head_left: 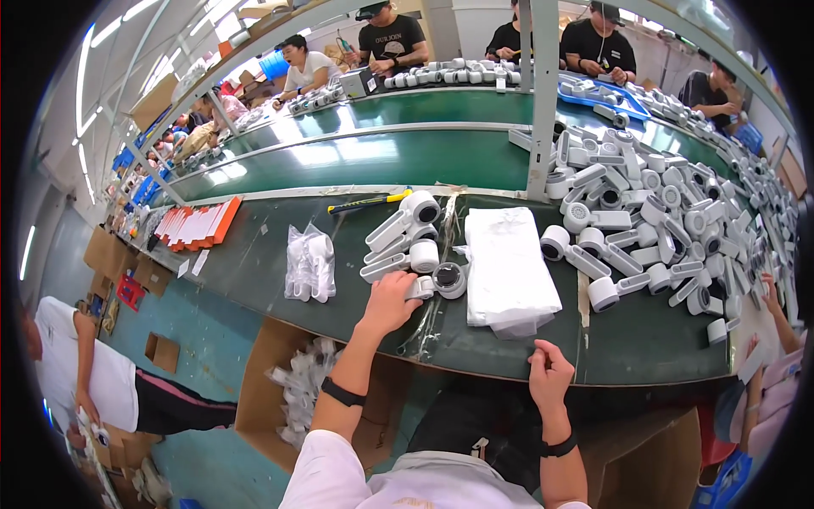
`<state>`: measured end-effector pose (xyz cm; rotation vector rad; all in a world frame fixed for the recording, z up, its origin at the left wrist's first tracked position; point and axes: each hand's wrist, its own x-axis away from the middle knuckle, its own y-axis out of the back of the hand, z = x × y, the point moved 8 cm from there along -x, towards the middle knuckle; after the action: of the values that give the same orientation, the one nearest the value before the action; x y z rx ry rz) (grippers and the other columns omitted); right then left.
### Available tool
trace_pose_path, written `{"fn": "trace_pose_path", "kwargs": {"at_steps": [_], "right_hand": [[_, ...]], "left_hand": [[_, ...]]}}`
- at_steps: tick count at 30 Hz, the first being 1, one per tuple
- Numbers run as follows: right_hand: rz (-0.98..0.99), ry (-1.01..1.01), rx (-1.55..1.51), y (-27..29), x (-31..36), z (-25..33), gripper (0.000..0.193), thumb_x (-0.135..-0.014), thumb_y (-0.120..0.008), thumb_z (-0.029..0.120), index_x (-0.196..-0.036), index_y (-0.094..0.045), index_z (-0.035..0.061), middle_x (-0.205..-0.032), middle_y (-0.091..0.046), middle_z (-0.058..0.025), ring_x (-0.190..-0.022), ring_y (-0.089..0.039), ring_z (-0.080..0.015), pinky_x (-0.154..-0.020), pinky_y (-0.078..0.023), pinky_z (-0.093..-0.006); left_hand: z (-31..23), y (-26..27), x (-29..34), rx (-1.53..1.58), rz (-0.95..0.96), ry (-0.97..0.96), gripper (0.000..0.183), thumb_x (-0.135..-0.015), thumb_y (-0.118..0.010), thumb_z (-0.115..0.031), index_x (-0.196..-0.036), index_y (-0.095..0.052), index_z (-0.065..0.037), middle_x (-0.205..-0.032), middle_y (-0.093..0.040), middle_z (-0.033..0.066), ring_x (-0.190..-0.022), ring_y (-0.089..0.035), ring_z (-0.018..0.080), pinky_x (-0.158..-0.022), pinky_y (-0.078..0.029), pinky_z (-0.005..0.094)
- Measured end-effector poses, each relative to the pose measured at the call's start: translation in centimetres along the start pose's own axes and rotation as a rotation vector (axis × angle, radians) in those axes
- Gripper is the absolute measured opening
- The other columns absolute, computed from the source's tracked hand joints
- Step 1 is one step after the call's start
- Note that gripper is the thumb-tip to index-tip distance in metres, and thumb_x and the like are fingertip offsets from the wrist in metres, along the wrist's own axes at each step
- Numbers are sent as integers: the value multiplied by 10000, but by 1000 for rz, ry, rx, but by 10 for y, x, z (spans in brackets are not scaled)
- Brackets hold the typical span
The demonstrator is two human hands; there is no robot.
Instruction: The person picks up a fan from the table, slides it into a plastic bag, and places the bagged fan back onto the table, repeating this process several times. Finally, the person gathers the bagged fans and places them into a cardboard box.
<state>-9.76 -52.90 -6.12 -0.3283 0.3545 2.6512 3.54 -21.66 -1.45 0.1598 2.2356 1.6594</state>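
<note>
My left hand (392, 305) is closed around the end of a white-and-grey device (420, 288) with a flat handle and a round head; the fingers partly hide it. A dark round lens-like face (448, 278) shows just right of the fingertips. More such devices (398, 233) lie in a small group beyond the hand. My right hand (551, 369) hovers at the bench's front edge with its fingers curled in, and nothing shows between them. Just above it lies a stack of white plastic bags (511, 267), apart from the fingers.
A big heap of the same devices (670, 212) covers the bench's right side. Bagged pieces (310, 265), a yellow-and-black tool (370, 201) and orange-white cards (197, 225) lie leftward. Below stands a carton (259, 386) of bagged items. A green conveyor (339, 161) and several co-workers are beyond.
</note>
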Motion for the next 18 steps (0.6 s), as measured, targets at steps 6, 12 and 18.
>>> {"fn": "trace_pose_path", "kwargs": {"at_steps": [6,12,18], "right_hand": [[-42,7,-113,5,0,-3,161,-864,-613,2,-1015,-665,-14,-674,-612,-40,-593,-552,-72,-557,-453,-226],[198,143,-91,-35,0,73,392,-831,-675,1,-1211,-581,16,-939,-657,-66,-759,-594,-82,-619,-480,-228],[350,47,-144,-43,-11,83,690,-748,-805,123,-1342,-469,24,-1160,-620,-93,-952,-619,-151,-695,-514,-276]], "left_hand": [[-32,31,16,176,-288,43,531,-671,-816,-168,-1138,-582,-72,-1107,-608,91,-1025,-579,262,-828,-433,382],[-95,-2,28,1147,-96,329,537,-700,-857,-171,-1113,-555,-8,-978,-614,90,-801,-598,123,-638,-498,252],[-144,-11,21,1459,39,352,480,-724,-820,-32,-1106,-535,24,-962,-624,82,-847,-615,134,-694,-541,258]]}}
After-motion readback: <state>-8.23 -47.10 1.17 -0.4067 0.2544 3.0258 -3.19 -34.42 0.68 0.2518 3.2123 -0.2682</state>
